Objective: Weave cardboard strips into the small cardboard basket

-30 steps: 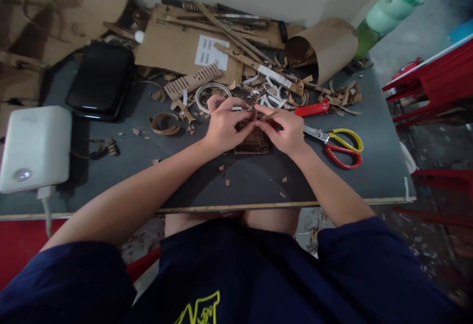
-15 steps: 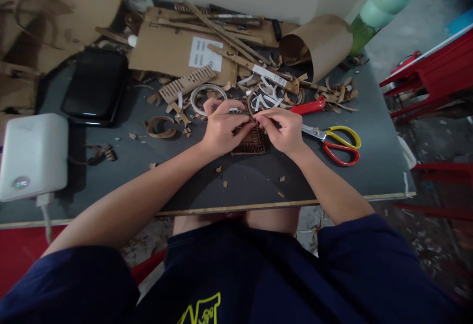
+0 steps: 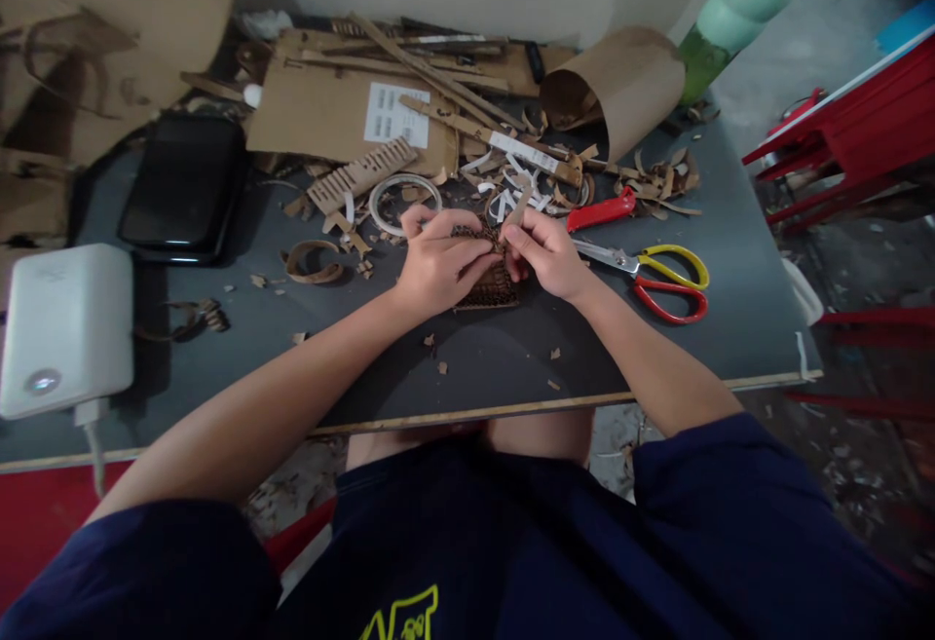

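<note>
A small brown piece built of corrugated cardboard [image 3: 488,293] lies on the table under my hands, its ridged edge showing below the fingers. My left hand [image 3: 440,262] is bent over its far left side, fingertips pressed to it. At its right, my right hand [image 3: 546,252] pinches a narrow cardboard strip [image 3: 519,204] that sticks up past the thumb and index finger. The exact contact between strip and piece is hidden by my fingers. Scissors [image 3: 647,275] with one yellow and one red handle lie right of my right hand, beside a red-handled tool [image 3: 603,211].
Behind my hands are a roll of tape [image 3: 404,204], paper and cardboard scraps, a labelled cardboard sheet [image 3: 314,104] and a cardboard tube [image 3: 632,85]. A green bottle [image 3: 737,17] stands at the back right. To the left are a black case [image 3: 182,182] and a white box [image 3: 69,323] with a cable.
My right hand has turned slightly, and the cardboard strip in its fingers now points up and away. My left hand stays on the cardboard piece. The view has shifted a little.
</note>
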A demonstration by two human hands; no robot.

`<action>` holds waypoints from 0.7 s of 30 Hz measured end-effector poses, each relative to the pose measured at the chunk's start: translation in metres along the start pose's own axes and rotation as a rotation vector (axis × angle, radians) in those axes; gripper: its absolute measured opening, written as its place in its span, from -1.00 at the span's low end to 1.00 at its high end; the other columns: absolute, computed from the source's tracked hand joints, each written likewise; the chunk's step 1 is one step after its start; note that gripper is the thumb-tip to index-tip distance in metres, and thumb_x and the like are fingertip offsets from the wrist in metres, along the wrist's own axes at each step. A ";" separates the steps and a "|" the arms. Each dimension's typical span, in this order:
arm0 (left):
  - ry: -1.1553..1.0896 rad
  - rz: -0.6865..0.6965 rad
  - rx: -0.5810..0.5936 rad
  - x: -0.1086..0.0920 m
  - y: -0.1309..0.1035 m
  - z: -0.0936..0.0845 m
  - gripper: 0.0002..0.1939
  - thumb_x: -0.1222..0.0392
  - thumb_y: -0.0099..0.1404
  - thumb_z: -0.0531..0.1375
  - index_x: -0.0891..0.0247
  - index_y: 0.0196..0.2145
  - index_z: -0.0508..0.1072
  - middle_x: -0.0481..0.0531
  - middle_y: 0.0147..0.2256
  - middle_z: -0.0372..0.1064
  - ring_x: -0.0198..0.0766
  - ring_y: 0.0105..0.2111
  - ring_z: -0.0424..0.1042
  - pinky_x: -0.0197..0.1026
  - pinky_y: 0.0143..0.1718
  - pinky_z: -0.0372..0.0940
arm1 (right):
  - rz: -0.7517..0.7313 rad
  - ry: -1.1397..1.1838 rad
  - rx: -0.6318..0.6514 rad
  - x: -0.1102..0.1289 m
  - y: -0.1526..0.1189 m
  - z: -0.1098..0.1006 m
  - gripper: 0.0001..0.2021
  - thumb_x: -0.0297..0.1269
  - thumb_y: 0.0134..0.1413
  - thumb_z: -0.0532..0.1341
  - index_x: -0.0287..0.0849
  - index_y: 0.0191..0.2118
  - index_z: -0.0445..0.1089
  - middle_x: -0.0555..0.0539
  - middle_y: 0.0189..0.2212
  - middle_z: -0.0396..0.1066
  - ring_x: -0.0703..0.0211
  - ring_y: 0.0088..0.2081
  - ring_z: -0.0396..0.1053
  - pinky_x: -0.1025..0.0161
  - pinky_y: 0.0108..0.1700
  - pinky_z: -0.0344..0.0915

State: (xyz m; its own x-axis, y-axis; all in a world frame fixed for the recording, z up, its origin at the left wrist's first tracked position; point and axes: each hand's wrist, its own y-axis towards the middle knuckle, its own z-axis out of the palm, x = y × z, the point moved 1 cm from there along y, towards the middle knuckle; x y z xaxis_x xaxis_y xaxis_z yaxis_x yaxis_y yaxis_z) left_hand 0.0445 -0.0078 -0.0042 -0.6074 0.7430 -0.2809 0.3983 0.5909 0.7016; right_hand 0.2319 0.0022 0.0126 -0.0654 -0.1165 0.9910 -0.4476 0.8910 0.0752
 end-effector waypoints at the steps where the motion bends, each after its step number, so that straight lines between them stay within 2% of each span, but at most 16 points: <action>1: 0.005 0.008 -0.004 0.000 0.000 0.000 -0.81 0.10 0.41 0.21 0.16 -0.33 0.57 0.04 -0.37 0.55 -0.09 -0.15 0.51 0.11 -0.08 0.14 | -0.005 0.002 -0.001 0.001 -0.001 0.000 -0.52 0.33 0.12 0.20 -0.03 -0.34 0.25 0.18 -0.68 0.16 0.30 -0.69 0.23 0.28 -0.61 0.09; 5: 0.026 0.041 0.015 -0.002 0.000 -0.001 -0.82 0.09 0.41 0.21 0.15 -0.30 0.58 0.05 -0.36 0.56 -0.08 -0.15 0.50 0.09 -0.08 0.17 | -0.010 -0.012 0.000 0.003 -0.003 0.001 -0.52 0.31 0.19 0.15 -0.05 -0.39 0.23 0.19 -0.68 0.11 0.35 -0.71 0.17 0.29 -0.63 0.02; 10: -0.027 0.040 0.058 0.000 -0.001 0.002 -0.81 0.10 0.42 0.19 0.17 -0.28 0.58 0.06 -0.37 0.55 -0.06 -0.12 0.49 0.06 -0.09 0.18 | -0.014 -0.050 0.004 0.003 -0.002 0.000 -0.51 0.29 0.20 0.15 -0.06 -0.41 0.23 0.19 -0.68 0.09 0.38 -0.69 0.18 0.31 -0.60 0.04; 16: -0.075 0.056 0.092 0.000 -0.002 0.003 -0.81 0.09 0.43 0.17 0.12 -0.23 0.58 0.02 -0.40 0.51 -0.09 -0.12 0.46 0.03 -0.10 0.13 | -0.022 0.016 -0.016 0.002 -0.002 0.004 -0.47 0.33 0.17 0.14 -0.06 -0.47 0.16 0.20 -0.68 0.05 0.39 -0.70 0.14 0.32 -0.63 0.02; 21: -0.058 0.087 0.077 -0.002 0.002 0.001 -0.79 0.09 0.45 0.16 0.15 -0.28 0.56 0.02 -0.42 0.51 -0.11 -0.15 0.48 0.01 -0.14 0.16 | 0.004 0.033 -0.036 0.005 -0.001 0.006 -0.44 0.37 0.13 0.16 -0.06 -0.48 0.14 0.20 -0.68 0.01 0.40 -0.70 0.11 0.32 -0.64 0.00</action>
State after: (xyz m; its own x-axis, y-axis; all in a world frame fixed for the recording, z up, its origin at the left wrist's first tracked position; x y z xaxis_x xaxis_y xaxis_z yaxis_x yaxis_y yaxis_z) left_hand 0.0474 -0.0077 -0.0028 -0.5286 0.8081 -0.2598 0.5009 0.5441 0.6731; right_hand 0.2271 -0.0018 0.0167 -0.0375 -0.0988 0.9944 -0.4153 0.9066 0.0744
